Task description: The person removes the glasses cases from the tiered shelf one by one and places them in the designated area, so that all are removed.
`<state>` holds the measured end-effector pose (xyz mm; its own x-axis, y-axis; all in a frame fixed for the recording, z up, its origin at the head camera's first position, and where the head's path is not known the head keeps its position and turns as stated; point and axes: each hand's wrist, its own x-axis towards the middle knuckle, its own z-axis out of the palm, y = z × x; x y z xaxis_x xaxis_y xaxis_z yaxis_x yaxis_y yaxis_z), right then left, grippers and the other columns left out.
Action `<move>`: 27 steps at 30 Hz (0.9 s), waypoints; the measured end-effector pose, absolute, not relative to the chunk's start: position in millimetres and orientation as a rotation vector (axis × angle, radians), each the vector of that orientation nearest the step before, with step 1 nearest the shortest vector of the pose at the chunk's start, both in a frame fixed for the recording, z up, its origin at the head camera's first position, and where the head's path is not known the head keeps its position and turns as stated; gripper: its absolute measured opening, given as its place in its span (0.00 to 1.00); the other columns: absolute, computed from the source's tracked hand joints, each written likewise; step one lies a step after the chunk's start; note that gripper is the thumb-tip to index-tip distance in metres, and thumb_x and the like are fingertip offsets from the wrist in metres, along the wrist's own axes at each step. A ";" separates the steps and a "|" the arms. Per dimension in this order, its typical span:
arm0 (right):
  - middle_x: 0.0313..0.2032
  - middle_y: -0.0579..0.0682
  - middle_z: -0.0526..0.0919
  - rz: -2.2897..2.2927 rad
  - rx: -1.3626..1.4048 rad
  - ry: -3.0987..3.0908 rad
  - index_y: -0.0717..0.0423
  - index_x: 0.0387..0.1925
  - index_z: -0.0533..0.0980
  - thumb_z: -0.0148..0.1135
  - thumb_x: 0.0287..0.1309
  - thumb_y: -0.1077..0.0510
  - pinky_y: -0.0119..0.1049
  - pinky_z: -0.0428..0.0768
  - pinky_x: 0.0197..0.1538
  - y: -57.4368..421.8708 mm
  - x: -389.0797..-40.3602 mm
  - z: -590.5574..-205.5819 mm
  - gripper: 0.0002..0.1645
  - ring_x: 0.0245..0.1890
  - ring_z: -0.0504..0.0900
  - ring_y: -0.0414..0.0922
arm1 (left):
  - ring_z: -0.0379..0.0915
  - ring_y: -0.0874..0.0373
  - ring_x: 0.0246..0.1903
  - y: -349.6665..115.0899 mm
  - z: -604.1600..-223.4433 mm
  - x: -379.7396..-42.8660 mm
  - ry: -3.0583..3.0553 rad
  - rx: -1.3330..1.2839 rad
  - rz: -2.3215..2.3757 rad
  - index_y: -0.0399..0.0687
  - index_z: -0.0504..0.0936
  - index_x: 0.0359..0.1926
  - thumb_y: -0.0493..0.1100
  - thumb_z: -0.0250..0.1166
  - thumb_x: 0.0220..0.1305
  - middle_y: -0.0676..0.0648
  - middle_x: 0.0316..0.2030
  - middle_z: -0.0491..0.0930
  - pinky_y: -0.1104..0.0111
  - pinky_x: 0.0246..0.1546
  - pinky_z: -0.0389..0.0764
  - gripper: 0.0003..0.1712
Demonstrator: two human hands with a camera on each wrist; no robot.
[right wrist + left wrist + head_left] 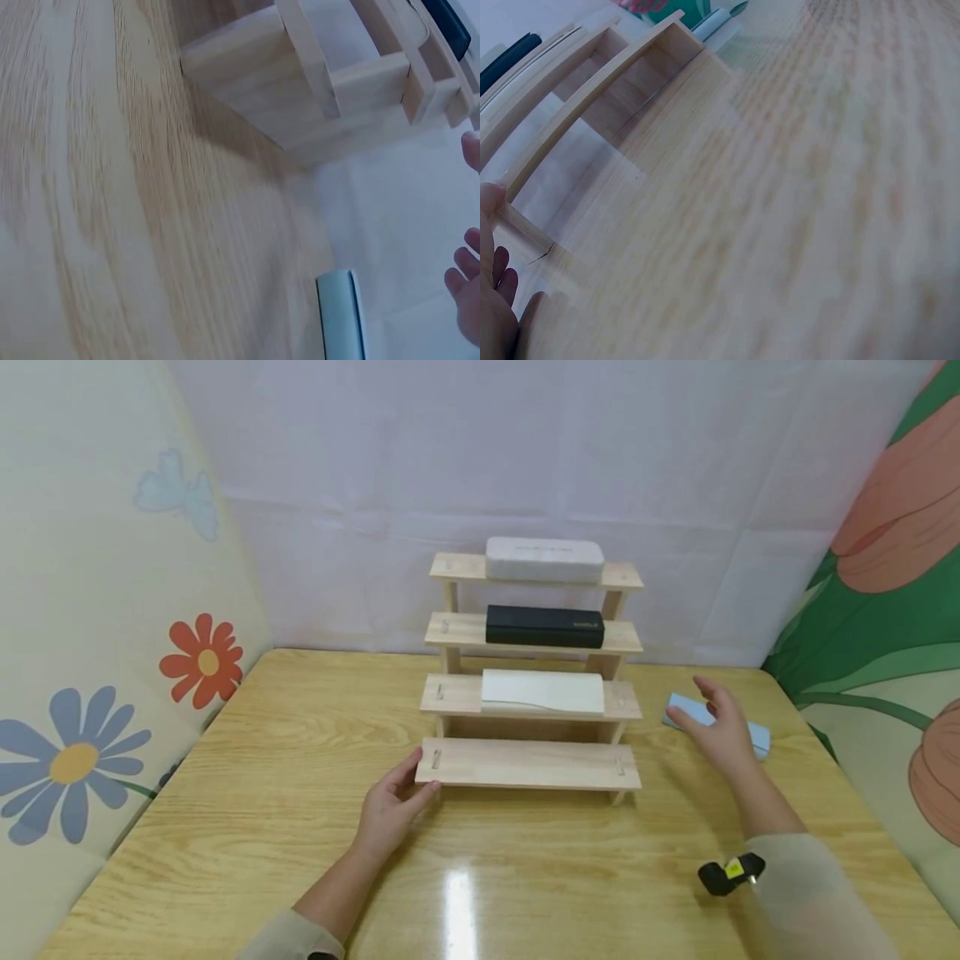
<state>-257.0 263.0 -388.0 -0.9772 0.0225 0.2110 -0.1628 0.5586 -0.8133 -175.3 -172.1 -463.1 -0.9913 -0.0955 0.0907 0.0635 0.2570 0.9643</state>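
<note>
Left hand grips the wooden rack, right hand hovers spread near the blue case

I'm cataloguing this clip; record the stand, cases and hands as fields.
Furniture: pale wooden four-tier stepped stand
Top: light-grey rounded case
Second: black oblong case
Third: white oblong case
Left hand: holds the lowest shelf by its left end
Right hand: near light-blue oblong case, holding nothing
Light-blue case: on wood-grain table, right of stand

Left grip pinching, right grip hovering — thumb held apart, both forearms extended forward
</note>
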 end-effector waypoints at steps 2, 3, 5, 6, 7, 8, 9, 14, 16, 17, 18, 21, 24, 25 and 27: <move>0.72 0.68 0.57 1.413 0.137 -2.588 0.67 0.72 0.54 0.64 0.63 0.50 0.60 0.57 0.74 257.8 -256.7 -385.5 0.46 0.72 0.54 0.66 | 0.65 0.45 0.68 -172.1 -463.5 -175.6 -2.382 0.028 -1.843 0.37 0.67 0.68 0.37 0.68 0.62 0.39 0.69 0.66 0.69 0.64 0.71 0.35; 0.72 0.67 0.57 1.422 0.143 -2.593 0.67 0.72 0.54 0.65 0.63 0.50 0.59 0.57 0.74 255.3 -256.4 -384.3 0.46 0.72 0.55 0.65 | 0.65 0.45 0.68 -172.1 -463.8 -175.7 -2.380 0.025 -1.846 0.37 0.67 0.68 0.37 0.68 0.62 0.39 0.69 0.66 0.71 0.63 0.71 0.35; 0.72 0.66 0.57 1.433 0.162 -2.598 0.66 0.72 0.55 0.65 0.62 0.49 0.59 0.57 0.74 250.5 -256.0 -382.1 0.47 0.72 0.55 0.65 | 0.65 0.45 0.68 -172.3 -463.7 -175.5 -2.379 0.021 -1.845 0.37 0.67 0.68 0.37 0.68 0.62 0.39 0.69 0.66 0.73 0.62 0.71 0.35; 0.73 0.65 0.57 1.441 0.171 -2.603 0.66 0.72 0.55 0.65 0.62 0.49 0.59 0.57 0.74 248.3 -255.7 -381.1 0.47 0.72 0.55 0.65 | 0.65 0.45 0.68 -172.4 -463.7 -175.4 -2.379 0.021 -1.845 0.37 0.67 0.68 0.37 0.68 0.62 0.39 0.69 0.66 0.74 0.62 0.71 0.35; 0.73 0.65 0.58 1.440 0.181 -2.608 0.66 0.72 0.55 0.65 0.62 0.48 0.59 0.57 0.74 245.9 -255.5 -380.4 0.47 0.72 0.56 0.65 | 0.65 0.45 0.68 -172.3 -463.8 -175.7 -2.378 0.020 -1.845 0.37 0.67 0.68 0.37 0.68 0.62 0.39 0.69 0.66 0.74 0.62 0.71 0.35; 0.73 0.64 0.57 1.436 0.187 -2.618 0.65 0.72 0.55 0.65 0.62 0.47 0.59 0.57 0.74 243.8 -255.3 -379.6 0.47 0.72 0.56 0.65 | 0.65 0.45 0.68 -172.4 -463.6 -175.5 -2.379 0.018 -1.846 0.37 0.67 0.68 0.37 0.68 0.62 0.39 0.69 0.66 0.74 0.62 0.71 0.35; 0.73 0.64 0.57 1.435 0.193 -2.625 0.64 0.73 0.55 0.65 0.62 0.46 0.59 0.57 0.74 241.5 -255.2 -378.8 0.48 0.72 0.56 0.65 | 0.65 0.45 0.68 -172.5 -463.6 -175.3 -2.379 0.015 -1.845 0.36 0.66 0.68 0.37 0.68 0.62 0.39 0.69 0.65 0.73 0.62 0.71 0.35; 0.72 0.63 0.59 1.427 0.236 -2.630 0.63 0.72 0.57 0.66 0.61 0.49 0.57 0.57 0.75 229.3 -256.4 -374.4 0.46 0.72 0.57 0.63 | 0.65 0.44 0.68 -172.5 -463.2 -175.0 -2.383 0.017 -1.841 0.36 0.67 0.68 0.38 0.68 0.62 0.38 0.69 0.66 0.67 0.64 0.71 0.35; 0.72 0.63 0.60 1.430 0.253 -2.633 0.64 0.71 0.58 0.67 0.61 0.51 0.56 0.57 0.75 224.3 -256.9 -372.6 0.45 0.72 0.58 0.62 | 0.66 0.44 0.67 -172.4 -462.9 -175.3 -2.384 0.020 -1.834 0.36 0.67 0.68 0.38 0.68 0.62 0.38 0.69 0.66 0.66 0.64 0.71 0.35; 0.72 0.64 0.60 1.432 0.261 -2.637 0.64 0.71 0.58 0.67 0.61 0.51 0.56 0.56 0.76 222.0 -256.9 -371.7 0.45 0.72 0.58 0.62 | 0.66 0.44 0.67 -172.5 -462.8 -175.4 -2.385 0.021 -1.829 0.36 0.67 0.68 0.38 0.68 0.62 0.38 0.69 0.66 0.67 0.64 0.72 0.35; 0.72 0.64 0.60 1.434 0.270 -2.643 0.64 0.71 0.58 0.67 0.61 0.52 0.56 0.56 0.75 219.5 -257.0 -371.4 0.45 0.72 0.58 0.62 | 0.66 0.44 0.67 -172.5 -462.7 -175.5 -2.386 0.020 -1.824 0.36 0.67 0.68 0.38 0.68 0.62 0.38 0.69 0.66 0.67 0.63 0.72 0.35; 0.72 0.63 0.60 1.451 0.284 -2.669 0.61 0.72 0.58 0.68 0.60 0.50 0.58 0.56 0.75 213.3 -256.9 -370.3 0.45 0.72 0.57 0.63 | 0.67 0.44 0.67 -172.1 -463.5 -176.2 -2.382 0.024 -1.821 0.35 0.67 0.68 0.37 0.69 0.61 0.38 0.68 0.67 0.70 0.62 0.72 0.35; 0.73 0.60 0.59 1.467 0.309 -2.692 0.58 0.73 0.58 0.67 0.60 0.48 0.60 0.57 0.74 207.4 -257.1 -370.1 0.46 0.73 0.56 0.63 | 0.67 0.44 0.67 -171.8 -463.9 -176.4 -2.381 0.029 -1.827 0.35 0.67 0.68 0.36 0.69 0.61 0.38 0.68 0.67 0.73 0.62 0.72 0.36; 0.73 0.60 0.59 1.470 0.316 -2.698 0.57 0.73 0.58 0.67 0.60 0.47 0.61 0.57 0.74 205.7 -257.4 -370.0 0.46 0.73 0.56 0.63 | 0.67 0.44 0.67 -171.8 -464.0 -176.3 -2.382 0.031 -1.829 0.35 0.67 0.68 0.36 0.69 0.61 0.38 0.68 0.67 0.73 0.62 0.72 0.36; 0.73 0.59 0.59 1.478 0.344 -2.702 0.56 0.73 0.59 0.67 0.60 0.47 0.62 0.57 0.74 202.0 -258.6 -369.8 0.45 0.73 0.55 0.63 | 0.67 0.44 0.67 -171.8 -463.2 -175.8 -2.385 0.033 -1.829 0.36 0.67 0.68 0.37 0.69 0.62 0.38 0.69 0.66 0.73 0.62 0.71 0.35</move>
<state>-258.6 202.0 -369.8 -0.9744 -0.1730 0.1435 -0.2142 0.5207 -0.8265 -175.8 -171.8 -463.2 -0.9906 -0.0995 0.0943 0.0653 0.2624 0.9627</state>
